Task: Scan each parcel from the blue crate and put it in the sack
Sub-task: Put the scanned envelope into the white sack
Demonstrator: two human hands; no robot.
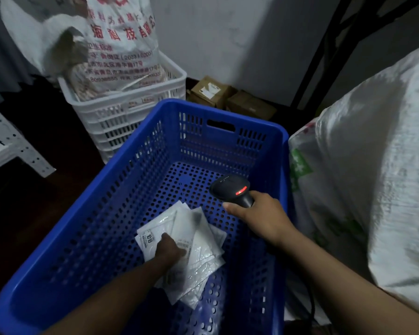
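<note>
Left hand [169, 249] grasps the topmost of the flat, glossy white parcels [198, 238] at the near end of the perforated blue crate [228, 111]; right hand [264, 213] clenches a black barcode scanner [232, 188] over bare crate floor beyond. Woven sack [121, 44] stands far left.

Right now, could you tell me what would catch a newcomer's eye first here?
The big blue crate fills the middle, with a few white parcels on its floor under the left hand. Right of them, the right hand holds a black scanner glowing red; a white sack bulks at far right.

The parcel label [150, 238] reads "10-18"; print on the sack [121, 47] includes "(2023) 0200".
</note>
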